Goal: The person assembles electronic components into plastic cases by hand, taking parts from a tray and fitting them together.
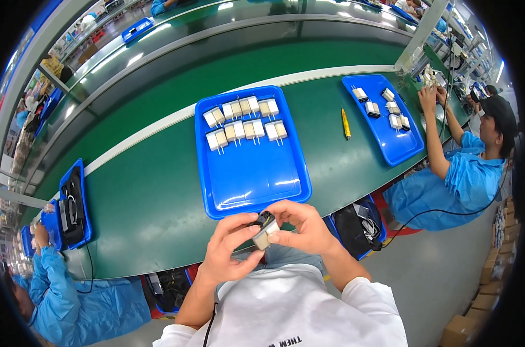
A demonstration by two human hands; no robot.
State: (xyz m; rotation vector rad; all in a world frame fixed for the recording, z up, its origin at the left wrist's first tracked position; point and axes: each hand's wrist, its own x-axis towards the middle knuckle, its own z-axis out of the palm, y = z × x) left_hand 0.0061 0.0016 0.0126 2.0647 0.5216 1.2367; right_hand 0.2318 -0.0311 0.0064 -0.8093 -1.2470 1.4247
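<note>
Between my hands, just in front of the near rim of the middle blue tray point(248, 179), is a small white and beige charger point(265, 234) with a black end turned up. Thin yellow wire shows at that black end. My left hand point(230, 243) grips it from the left with thumb and fingers. From the right, my right hand point(297, 228) pinches it, the thumb on its white side. In the far half of the tray stand two rows of similar white and beige chargers point(235, 132), their metal prongs pointing mostly toward me.
On the green bench point(141, 196) lies a yellow pen-like tool point(346, 124). A right-hand blue tray point(398, 144) holds several chargers. Co-workers in blue sit at the right point(471, 156) and left point(80, 301). A tray with black items point(72, 205) stands at left; another blue bin point(361, 228) sits below the bench edge.
</note>
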